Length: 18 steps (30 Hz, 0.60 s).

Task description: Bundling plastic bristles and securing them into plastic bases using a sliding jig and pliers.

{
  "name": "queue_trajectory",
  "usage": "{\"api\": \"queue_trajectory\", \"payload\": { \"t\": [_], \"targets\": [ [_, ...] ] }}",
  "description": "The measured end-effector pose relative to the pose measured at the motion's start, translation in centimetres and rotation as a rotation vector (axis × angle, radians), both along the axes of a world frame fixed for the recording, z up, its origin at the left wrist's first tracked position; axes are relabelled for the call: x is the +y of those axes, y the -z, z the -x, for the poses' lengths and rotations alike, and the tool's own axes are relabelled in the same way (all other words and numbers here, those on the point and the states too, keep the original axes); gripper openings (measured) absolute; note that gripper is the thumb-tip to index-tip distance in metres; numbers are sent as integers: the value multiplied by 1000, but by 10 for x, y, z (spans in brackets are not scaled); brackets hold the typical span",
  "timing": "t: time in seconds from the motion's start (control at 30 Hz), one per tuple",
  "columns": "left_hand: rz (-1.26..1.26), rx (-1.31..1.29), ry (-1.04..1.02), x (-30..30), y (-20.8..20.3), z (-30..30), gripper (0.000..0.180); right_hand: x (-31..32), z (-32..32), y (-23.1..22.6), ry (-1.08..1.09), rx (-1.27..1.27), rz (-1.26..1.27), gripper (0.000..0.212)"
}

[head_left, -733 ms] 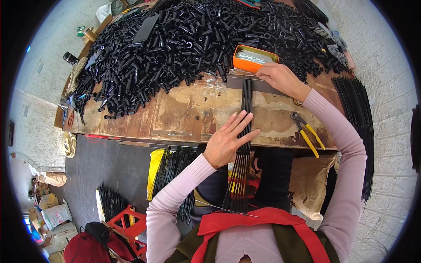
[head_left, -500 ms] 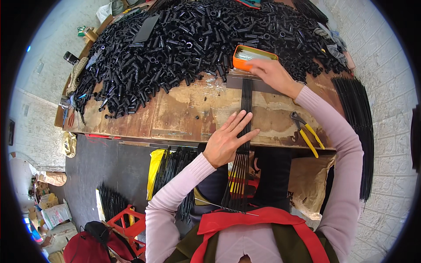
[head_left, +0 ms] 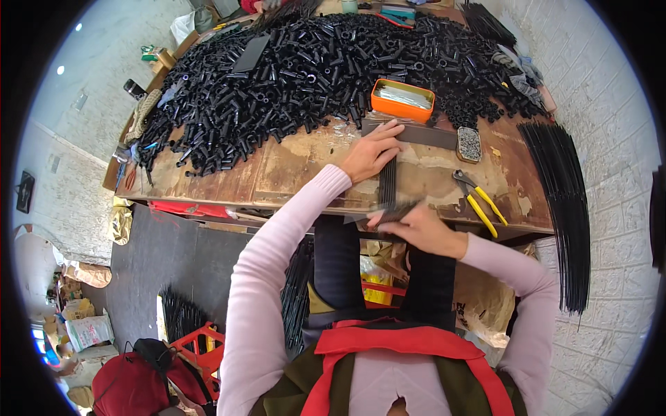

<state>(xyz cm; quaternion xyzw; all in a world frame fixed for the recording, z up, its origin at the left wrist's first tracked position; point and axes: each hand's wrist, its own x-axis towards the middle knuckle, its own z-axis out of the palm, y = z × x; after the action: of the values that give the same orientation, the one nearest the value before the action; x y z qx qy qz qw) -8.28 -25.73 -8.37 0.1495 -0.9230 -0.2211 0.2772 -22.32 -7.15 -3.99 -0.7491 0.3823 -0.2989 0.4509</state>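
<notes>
My left hand (head_left: pixel 374 151) lies with its fingers stretched out at the far end of a bundle of thin black rods (head_left: pixel 388 182), beside a flat dark bar (head_left: pixel 430 135). At the table's near edge my right hand (head_left: pixel 424 229) closes round the near part of the rods, which looks turned aside and is smeared by motion. Its fingertips are partly hidden. Beyond the bar stands an orange tin (head_left: pixel 402 109) with thin pale wires in it. Yellow-handled pliers (head_left: pixel 479 202) lie right of my right hand.
A big heap of black tubular parts (head_left: pixel 277 90) covers the table's far side. A small box of metal bits (head_left: pixel 469 145) sits by the bar. Long black rods (head_left: pixel 558 208) hang over the right edge. A red backpack (head_left: pixel 135 378) is at the lower left.
My right hand has left the orange tin and come down to the table's near edge. My left hand has moved up the rods. The rods no longer stretch down over my lap.
</notes>
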Motion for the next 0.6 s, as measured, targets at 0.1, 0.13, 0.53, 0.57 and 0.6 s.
{"api": "queue_trajectory", "payload": {
  "t": [0.1, 0.13, 0.53, 0.57, 0.6],
  "targets": [
    [-454, 174, -71, 21, -14, 6, 29, 5, 5, -68, 172, 56, -66, 19],
    [-307, 181, -92, 17, -5, -2, 40, -1, -1, -99, 110, -37, -55, 18],
    [-1067, 224, 330, 262, -114, -54, 26, 44, -6, -258, 114, -171, -3, 21],
    [-1071, 221, 338, 266, -111, -54, 26, 50, -8, -259, 152, -170, -2, 24],
    [-934, 240, 253, 265, -107, -56, 23, 57, -10, -260, 153, -171, -1, 24]
  ]
}}
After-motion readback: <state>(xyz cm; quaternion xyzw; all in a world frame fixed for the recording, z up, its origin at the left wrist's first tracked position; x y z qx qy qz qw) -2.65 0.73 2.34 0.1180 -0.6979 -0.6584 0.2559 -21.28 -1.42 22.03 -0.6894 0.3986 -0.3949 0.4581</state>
